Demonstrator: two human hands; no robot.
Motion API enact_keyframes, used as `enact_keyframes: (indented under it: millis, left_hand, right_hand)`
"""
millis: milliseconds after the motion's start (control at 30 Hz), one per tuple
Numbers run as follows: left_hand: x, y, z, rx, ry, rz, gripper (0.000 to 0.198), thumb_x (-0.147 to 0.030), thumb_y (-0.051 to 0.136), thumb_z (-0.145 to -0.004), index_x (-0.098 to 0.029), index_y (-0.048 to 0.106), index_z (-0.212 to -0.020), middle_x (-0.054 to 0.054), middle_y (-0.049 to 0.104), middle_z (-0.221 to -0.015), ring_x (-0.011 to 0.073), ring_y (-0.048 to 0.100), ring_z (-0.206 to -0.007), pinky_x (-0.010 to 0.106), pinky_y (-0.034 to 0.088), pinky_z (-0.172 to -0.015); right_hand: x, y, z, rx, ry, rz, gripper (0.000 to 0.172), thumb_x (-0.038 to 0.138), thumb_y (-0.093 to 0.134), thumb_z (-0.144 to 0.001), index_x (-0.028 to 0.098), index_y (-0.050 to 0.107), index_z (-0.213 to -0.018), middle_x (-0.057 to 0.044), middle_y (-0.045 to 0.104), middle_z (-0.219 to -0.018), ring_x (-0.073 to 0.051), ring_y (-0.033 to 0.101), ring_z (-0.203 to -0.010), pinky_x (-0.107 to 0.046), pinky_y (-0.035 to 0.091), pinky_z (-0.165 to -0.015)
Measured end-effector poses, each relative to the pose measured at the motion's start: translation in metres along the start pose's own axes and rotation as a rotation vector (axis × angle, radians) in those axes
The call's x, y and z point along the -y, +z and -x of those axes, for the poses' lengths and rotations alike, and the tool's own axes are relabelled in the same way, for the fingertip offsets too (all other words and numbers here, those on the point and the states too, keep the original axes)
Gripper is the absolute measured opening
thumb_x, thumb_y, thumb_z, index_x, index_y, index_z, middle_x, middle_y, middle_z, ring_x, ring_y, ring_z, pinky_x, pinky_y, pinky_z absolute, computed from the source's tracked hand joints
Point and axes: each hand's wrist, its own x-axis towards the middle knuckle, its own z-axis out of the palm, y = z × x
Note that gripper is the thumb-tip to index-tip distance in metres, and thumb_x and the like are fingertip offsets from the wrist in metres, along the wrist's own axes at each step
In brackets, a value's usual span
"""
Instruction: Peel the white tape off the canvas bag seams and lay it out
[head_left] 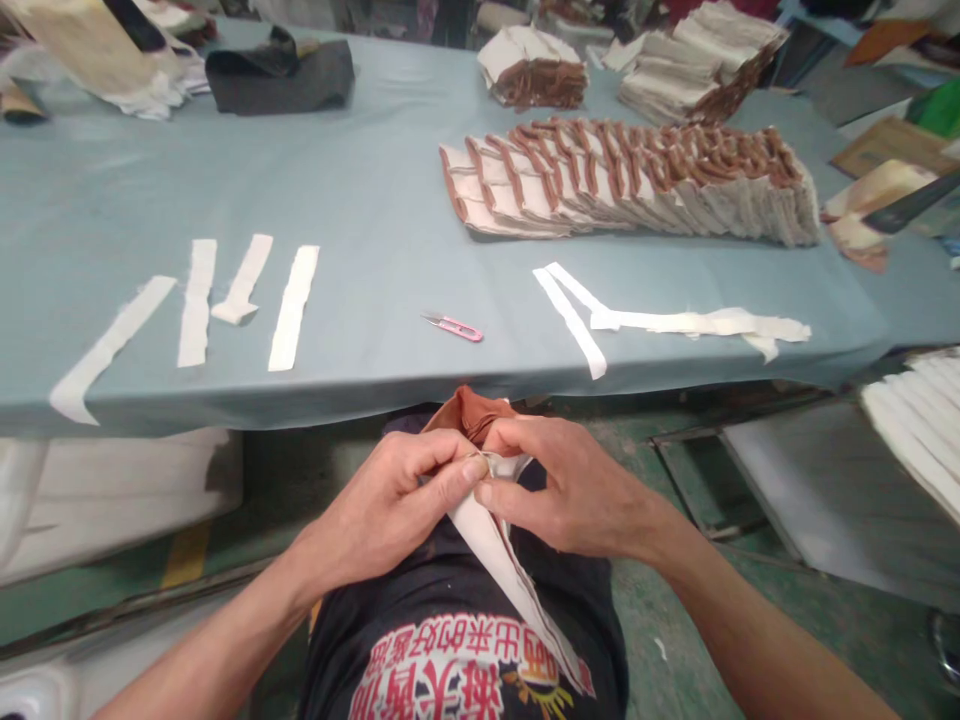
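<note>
Both hands work below the table's front edge, over my lap. My left hand [390,500] pinches the top of a folded cream and rust-brown fabric piece [499,560], thumb and fingers closed on it. My right hand [570,485] grips the same piece from the right, fingers curled over its rust-brown upper part. The cream strip of the piece hangs down across my black printed shirt. A small pink thread snipper [456,327] lies on the table just beyond the hands, untouched.
The grey-blue table [360,210] carries several white fabric strips at left [196,300] and right [675,322], a long fanned row of cream-and-brown pieces [637,185], further stacks behind [534,68], and dark cloth [279,75]. White stacked sheets [919,420] sit low right.
</note>
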Motion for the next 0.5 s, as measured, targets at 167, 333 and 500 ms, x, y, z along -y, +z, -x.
enact_keyframes:
  millis: [167,333,500]
  left_hand:
    - [0.008,0.013,0.0,-0.065,-0.105,0.154,0.041,-0.042,0.052,-0.102,-0.016,0.054,-0.07,-0.004,0.048,-0.066,0.0099,0.04,-0.061,0.02,0.035,-0.057]
    - [0.028,0.037,0.0,-0.197,-0.292,0.478,0.048,-0.057,0.062,-0.095,-0.017,0.052,-0.071,-0.005,0.045,-0.062,0.0086,0.034,-0.055,0.018,0.032,-0.05]
    - [0.026,0.058,-0.005,-0.327,-0.559,0.839,0.051,-0.061,0.084,-0.074,-0.016,0.061,-0.071,-0.002,0.056,-0.065,0.0111,0.047,-0.058,0.02,0.045,-0.055]
  right_hand:
    - [-0.004,0.001,0.0,0.101,0.016,0.001,0.03,0.023,0.068,-0.085,0.022,0.041,-0.071,0.005,0.05,-0.07,-0.013,0.043,-0.066,-0.029,0.028,-0.064]
    - [-0.016,0.012,-0.001,0.044,-0.008,-0.067,0.031,0.02,0.069,-0.085,0.023,0.041,-0.073,0.005,0.05,-0.071,-0.013,0.044,-0.065,-0.028,0.027,-0.063]
    - [-0.033,0.023,0.008,-0.013,-0.041,-0.233,0.024,0.016,0.075,-0.079,0.023,0.052,-0.078,0.005,0.06,-0.075,-0.014,0.056,-0.07,-0.025,0.037,-0.067]
